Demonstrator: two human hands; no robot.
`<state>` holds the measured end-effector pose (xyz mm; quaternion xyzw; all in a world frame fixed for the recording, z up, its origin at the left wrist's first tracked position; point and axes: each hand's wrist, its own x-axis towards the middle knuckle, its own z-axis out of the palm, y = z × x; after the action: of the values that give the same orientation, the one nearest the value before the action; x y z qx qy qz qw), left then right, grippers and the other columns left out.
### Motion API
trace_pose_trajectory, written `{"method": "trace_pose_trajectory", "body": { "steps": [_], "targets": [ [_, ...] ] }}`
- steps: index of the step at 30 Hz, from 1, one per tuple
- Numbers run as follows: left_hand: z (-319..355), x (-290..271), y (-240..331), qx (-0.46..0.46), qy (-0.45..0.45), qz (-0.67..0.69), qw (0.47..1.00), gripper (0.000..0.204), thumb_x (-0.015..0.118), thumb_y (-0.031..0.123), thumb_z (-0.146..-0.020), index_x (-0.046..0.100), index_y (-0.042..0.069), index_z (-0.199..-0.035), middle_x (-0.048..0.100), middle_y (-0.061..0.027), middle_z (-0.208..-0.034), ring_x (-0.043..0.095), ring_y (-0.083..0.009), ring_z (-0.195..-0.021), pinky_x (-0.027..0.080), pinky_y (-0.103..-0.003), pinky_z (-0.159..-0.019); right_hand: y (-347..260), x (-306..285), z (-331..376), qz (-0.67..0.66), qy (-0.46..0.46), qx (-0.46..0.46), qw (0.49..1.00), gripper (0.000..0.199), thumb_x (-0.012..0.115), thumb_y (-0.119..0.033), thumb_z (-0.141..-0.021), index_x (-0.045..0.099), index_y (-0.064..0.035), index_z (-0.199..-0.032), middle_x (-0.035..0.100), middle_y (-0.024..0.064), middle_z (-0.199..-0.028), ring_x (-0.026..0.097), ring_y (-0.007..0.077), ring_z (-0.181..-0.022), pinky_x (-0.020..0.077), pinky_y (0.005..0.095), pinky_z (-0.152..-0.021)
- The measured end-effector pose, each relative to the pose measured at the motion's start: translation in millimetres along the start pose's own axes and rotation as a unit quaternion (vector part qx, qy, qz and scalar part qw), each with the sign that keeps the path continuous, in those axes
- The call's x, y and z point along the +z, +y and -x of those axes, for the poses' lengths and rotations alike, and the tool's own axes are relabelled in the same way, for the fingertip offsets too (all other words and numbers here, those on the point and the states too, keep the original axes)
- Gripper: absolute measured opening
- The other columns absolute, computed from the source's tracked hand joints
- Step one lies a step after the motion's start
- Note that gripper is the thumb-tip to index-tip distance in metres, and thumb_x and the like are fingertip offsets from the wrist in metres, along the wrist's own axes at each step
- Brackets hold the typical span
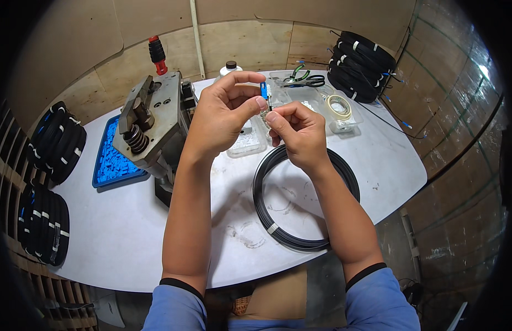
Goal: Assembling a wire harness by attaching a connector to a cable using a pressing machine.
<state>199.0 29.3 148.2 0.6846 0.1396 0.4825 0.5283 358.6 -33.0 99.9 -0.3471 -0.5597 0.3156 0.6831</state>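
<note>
Above the middle of the table, my left hand is closed in a pinch on a small blue connector, its index finger bent over the top. Close beside it, my right hand pinches the thin end of a black cable between thumb and finger. Connector and cable end are right next to each other; whether they are joined I cannot tell. Below my hands lies a coil of black cable, bound with a white band. Part of the coil is hidden behind my right forearm.
A metal press stands left, near a blue tray of small blue parts. Farther back are clear plastic boxes, a white bottle, scissors, green-handled pliers and a tape roll. Cable coils are stacked at right, others at left.
</note>
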Motion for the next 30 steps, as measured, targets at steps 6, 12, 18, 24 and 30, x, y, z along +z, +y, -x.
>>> {"method": "trace_pose_trajectory", "body": {
  "steps": [6, 12, 18, 24, 30],
  "targets": [
    [0.5, 1.2, 1.0, 0.002, 0.003, 0.005, 1.000, 0.032, 0.070, 0.001, -0.089, 0.062, -0.001, -0.120, 0.071, -0.0104, -0.099, 0.067, -0.0114, -0.090, 0.054, -0.027, -0.084, 0.5, -2.2, -0.9, -0.012, -0.002, 0.015, 1.000, 0.013, 0.071, -0.012, -0.093, 0.067, -0.0003, -0.092, 0.065, 0.0022, -0.071, 0.057, 0.0062, -0.057, 0.0479, 0.0215, -0.051],
    [0.7, 2.2, -0.1, -0.004, 0.009, 0.005, 1.000, 0.032, 0.069, 0.000, -0.089, 0.062, -0.001, -0.120, 0.071, -0.0105, -0.099, 0.067, -0.0121, -0.090, 0.055, -0.027, -0.084, 0.2, -3.0, -0.8, -0.013, -0.006, 0.020, 1.000, 0.013, 0.071, -0.013, -0.093, 0.067, -0.0007, -0.091, 0.064, 0.0016, -0.069, 0.056, 0.0060, -0.056, 0.0467, 0.0216, -0.051],
    [-1.0, 0.5, 0.5, 0.000, 0.000, 0.013, 1.000, 0.033, 0.070, 0.001, -0.088, 0.062, -0.001, -0.120, 0.071, -0.0113, -0.101, 0.066, -0.0130, -0.092, 0.054, -0.027, -0.085, 0.3, -0.5, -2.9, -0.022, 0.002, 0.017, 1.000, 0.013, 0.071, -0.013, -0.094, 0.067, -0.0007, -0.091, 0.063, 0.0010, -0.068, 0.055, 0.0055, -0.056, 0.0450, 0.0212, -0.050],
    [-0.1, 1.3, -1.6, -0.004, 0.007, 0.009, 1.000, 0.033, 0.070, 0.002, -0.088, 0.062, -0.001, -0.121, 0.071, -0.0123, -0.100, 0.067, -0.0133, -0.091, 0.055, -0.028, -0.085, 3.0, -1.6, -1.5, -0.015, -0.002, 0.009, 1.000, 0.012, 0.072, -0.012, -0.093, 0.067, -0.0006, -0.092, 0.064, 0.0015, -0.068, 0.056, 0.0057, -0.056, 0.0463, 0.0214, -0.050],
    [1.0, 1.0, 0.7, 0.000, 0.003, 0.011, 1.000, 0.034, 0.071, 0.002, -0.089, 0.061, -0.002, -0.121, 0.072, -0.0135, -0.100, 0.068, -0.0137, -0.091, 0.055, -0.029, -0.086, 0.7, 0.3, -0.9, -0.016, -0.004, 0.012, 1.000, 0.013, 0.072, -0.012, -0.092, 0.066, -0.0006, -0.092, 0.064, 0.0015, -0.068, 0.056, 0.0055, -0.055, 0.0463, 0.0209, -0.050]
  ]
}}
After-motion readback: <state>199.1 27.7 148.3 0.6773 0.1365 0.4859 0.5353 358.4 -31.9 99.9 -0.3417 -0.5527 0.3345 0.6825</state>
